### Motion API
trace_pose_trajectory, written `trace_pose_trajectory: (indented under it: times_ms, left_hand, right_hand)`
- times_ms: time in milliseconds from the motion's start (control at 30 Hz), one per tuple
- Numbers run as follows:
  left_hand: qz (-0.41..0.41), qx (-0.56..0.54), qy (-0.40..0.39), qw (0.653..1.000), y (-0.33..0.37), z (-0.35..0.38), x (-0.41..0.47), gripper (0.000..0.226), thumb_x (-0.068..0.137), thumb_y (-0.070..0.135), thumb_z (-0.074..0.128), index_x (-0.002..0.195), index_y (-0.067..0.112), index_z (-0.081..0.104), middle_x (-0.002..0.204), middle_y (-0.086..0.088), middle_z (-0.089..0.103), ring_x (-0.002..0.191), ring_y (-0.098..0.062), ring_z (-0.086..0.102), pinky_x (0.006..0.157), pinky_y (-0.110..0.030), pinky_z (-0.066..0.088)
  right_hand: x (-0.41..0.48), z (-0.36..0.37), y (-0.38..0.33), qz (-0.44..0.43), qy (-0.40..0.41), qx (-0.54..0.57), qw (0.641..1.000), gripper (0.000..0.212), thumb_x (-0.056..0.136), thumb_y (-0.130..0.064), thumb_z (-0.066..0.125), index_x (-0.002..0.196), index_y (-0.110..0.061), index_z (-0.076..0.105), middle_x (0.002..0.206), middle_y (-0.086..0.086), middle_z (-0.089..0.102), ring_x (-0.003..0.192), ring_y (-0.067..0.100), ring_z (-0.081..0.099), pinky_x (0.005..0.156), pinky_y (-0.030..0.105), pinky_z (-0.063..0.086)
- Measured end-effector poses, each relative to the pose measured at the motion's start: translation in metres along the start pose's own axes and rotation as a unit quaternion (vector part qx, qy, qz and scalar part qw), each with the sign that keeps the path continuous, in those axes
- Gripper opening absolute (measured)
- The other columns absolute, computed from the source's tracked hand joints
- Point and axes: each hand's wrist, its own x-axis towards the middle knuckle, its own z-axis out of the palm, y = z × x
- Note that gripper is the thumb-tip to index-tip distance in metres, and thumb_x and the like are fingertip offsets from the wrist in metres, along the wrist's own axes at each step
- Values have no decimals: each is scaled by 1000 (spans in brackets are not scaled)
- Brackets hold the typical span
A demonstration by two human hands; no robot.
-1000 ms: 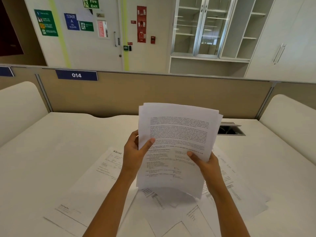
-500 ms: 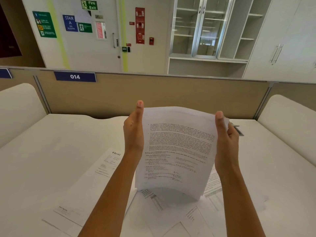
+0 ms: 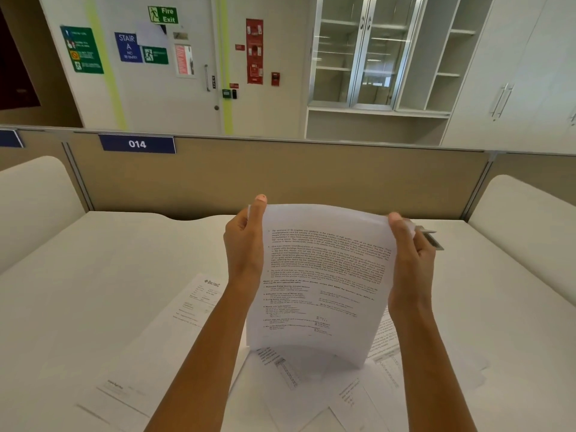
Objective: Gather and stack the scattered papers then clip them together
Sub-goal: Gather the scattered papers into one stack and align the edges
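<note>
Over the white desk (image 3: 93,275), the upright printed papers (image 3: 324,275) bow

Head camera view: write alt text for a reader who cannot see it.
A sheaf of white printed papers is held upright over a white desk, left hand gripping its left edge, right hand its right. More printed sheets lie scattered on the desk beneath, before a beige partition.

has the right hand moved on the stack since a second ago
Yes. The right hand slid up and right along the paper stack, from its lower edge to its side, now partly covering the desk hatch.
</note>
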Motion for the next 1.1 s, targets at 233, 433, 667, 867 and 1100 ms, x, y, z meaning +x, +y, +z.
trace_pose_trajectory:
  times_ms: [233,433,667,867,1100]
  left_hand:
    - [-2,5,3,1000,3,1,-2,48,89,51,44,53,21,40,51,6,53,49,-10,54,48,-19,41]
    - [5,6,-3,1000,0,1,-2,43,93,43,43,58,18,41,55,2,52,53,-14,55,50,-21,42]
    - [18,8,-166,986,-29,-21,-3,11,80,33,66,87,27,59,71,17,70,67,-4,68,53,-15,51]
    - [-95,59,-228,967,-73,-26,-20,16,81,25,66,96,32,64,82,13,73,75,-13,70,54,-17,53]
    - [-96,15,-211,973,-82,-21,-19,24,82,21,66,99,37,63,87,17,73,82,-8,70,60,-19,55]
  right_hand:
    - [-1,-3,0,-23,13,9,1000,32,92,-35,48,69,-20,66,57,-11,62,53,2,59,45,15,45]
    - [1,-4,4,-49,31,12,998,21,85,-33,47,75,-26,64,63,-16,68,60,2,65,46,12,47]
    - [-5,-21,40,-55,-71,-21,996,40,81,-45,58,114,-23,52,86,-21,68,81,6,68,56,18,55]
    - [-24,-28,90,127,-112,-49,984,18,73,-22,74,86,-33,68,81,-13,75,81,19,72,58,26,58]
    - [-19,-24,95,125,-113,-18,986,22,77,-15,71,87,-34,67,84,-12,75,80,13,72,60,30,59]
